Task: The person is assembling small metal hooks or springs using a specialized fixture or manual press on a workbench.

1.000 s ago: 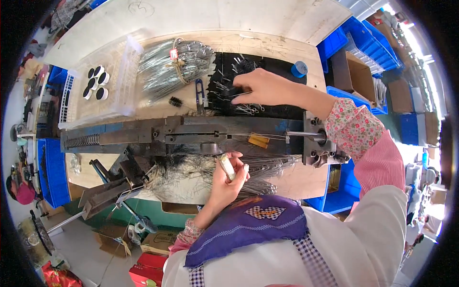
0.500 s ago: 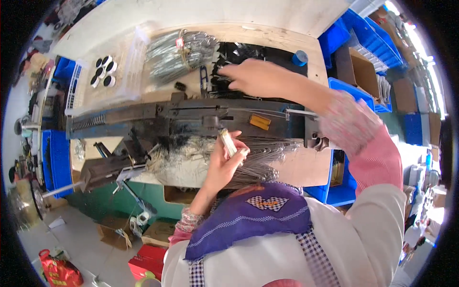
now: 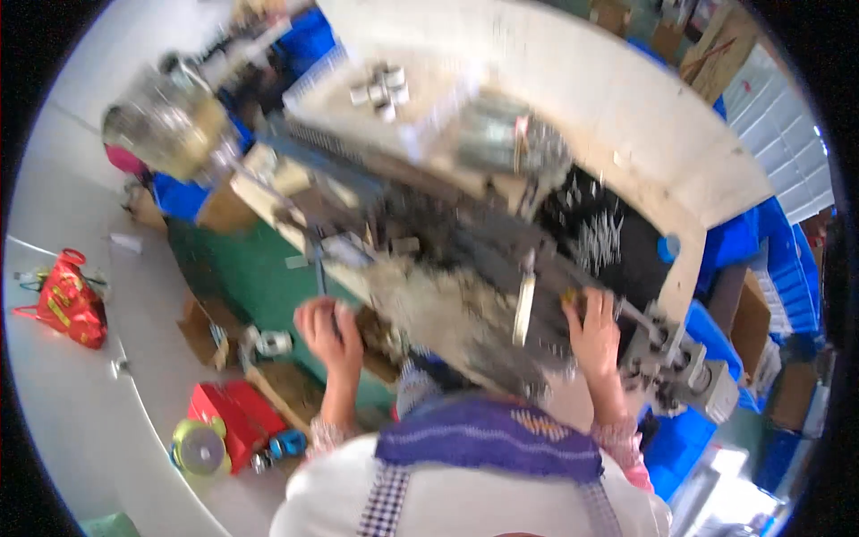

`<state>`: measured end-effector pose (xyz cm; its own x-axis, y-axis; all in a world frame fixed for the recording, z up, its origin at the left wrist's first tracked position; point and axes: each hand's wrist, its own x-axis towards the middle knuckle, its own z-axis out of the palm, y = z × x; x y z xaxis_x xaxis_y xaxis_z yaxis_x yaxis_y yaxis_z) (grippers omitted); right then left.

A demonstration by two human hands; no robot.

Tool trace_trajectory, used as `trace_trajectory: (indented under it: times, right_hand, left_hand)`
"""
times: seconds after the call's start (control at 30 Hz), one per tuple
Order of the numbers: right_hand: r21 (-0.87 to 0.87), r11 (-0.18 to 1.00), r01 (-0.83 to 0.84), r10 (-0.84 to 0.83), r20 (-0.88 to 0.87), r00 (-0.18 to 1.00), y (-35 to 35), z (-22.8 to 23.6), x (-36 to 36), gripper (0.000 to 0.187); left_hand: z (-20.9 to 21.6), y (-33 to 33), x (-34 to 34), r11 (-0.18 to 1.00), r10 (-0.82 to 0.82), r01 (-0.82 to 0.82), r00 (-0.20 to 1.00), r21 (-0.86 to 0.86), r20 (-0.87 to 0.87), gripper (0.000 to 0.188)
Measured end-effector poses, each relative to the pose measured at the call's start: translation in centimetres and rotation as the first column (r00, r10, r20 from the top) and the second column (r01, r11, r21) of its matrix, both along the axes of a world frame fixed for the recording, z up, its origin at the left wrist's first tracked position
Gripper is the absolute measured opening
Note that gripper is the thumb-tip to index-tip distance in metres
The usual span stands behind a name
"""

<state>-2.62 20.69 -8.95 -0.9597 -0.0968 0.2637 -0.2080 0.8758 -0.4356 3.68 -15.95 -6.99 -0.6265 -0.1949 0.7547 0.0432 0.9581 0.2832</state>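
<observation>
A worker in a purple apron (image 3: 492, 452) has the left hand (image 3: 331, 340) beyond the near edge of a wooden bench (image 3: 684, 282), over open room, fingers curled; whether they hold anything cannot be told. The right hand (image 3: 595, 338) is over the bench, fingers bent at one small yellow block (image 3: 569, 294) by a long dark machine (image 3: 447, 210); blur hides whether they grip it. One pale handle (image 3: 523, 313) is just left of that hand, a narrow gap between. Farther back are one translucent tray (image 3: 438, 112), its white cups (image 3: 387, 89) too blurred to count, one wire bundle (image 3: 501, 139) and one black mat (image 3: 631, 259) bearing metal pieces. One red bag (image 3: 73, 300) and one red box (image 3: 234, 421) rest on the pale floor (image 3: 148, 430).
</observation>
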Motion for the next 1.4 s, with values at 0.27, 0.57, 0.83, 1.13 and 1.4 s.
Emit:
trace_trajectory:
  times: [0.27, 0.57, 0.83, 1.13, 1.4]
  right_hand:
    - [-0.018, 1.000, 0.005, -0.006, -0.056, 0.998, 2.4, -4.0, -0.5, 0.031]
    - [-0.022, 1.000, 0.002, 0.001, 0.140, 0.990, 2.0, -4.8, -1.2, 0.045]
    - [-0.018, 1.000, 0.024, -0.024, 0.005, 1.000, 2.0, -4.3, -0.5, 0.044]
    - [-0.029, 0.999, 0.021, -0.019, 0.065, 0.998, 2.0, -3.8, -0.7, 0.032]
    - [-0.042, 0.999, 0.006, -0.007, -0.032, 0.999, 2.1, -4.4, -0.7, 0.030]
  left_hand:
    - [-7.2, 1.0, 1.3, 0.962, 0.213, -0.251, 0.937, 0.110, 0.278, 0.054]
    - [-5.8, 3.5, -7.9, 0.127, -0.423, -0.335, 0.833, 0.934, 0.357, 0.044]
    - [-5.5, 4.0, -8.7, 0.004, -0.449, -0.284, 0.856, 0.959, 0.256, 0.037]
    - [-7.0, 4.9, -8.8, -0.036, -0.411, -0.096, 0.909, 0.995, 0.073, 0.027]
    - [4.2, 18.8, -7.0, 0.006, -0.932, 0.151, 0.358, 0.988, -0.049, 0.028]
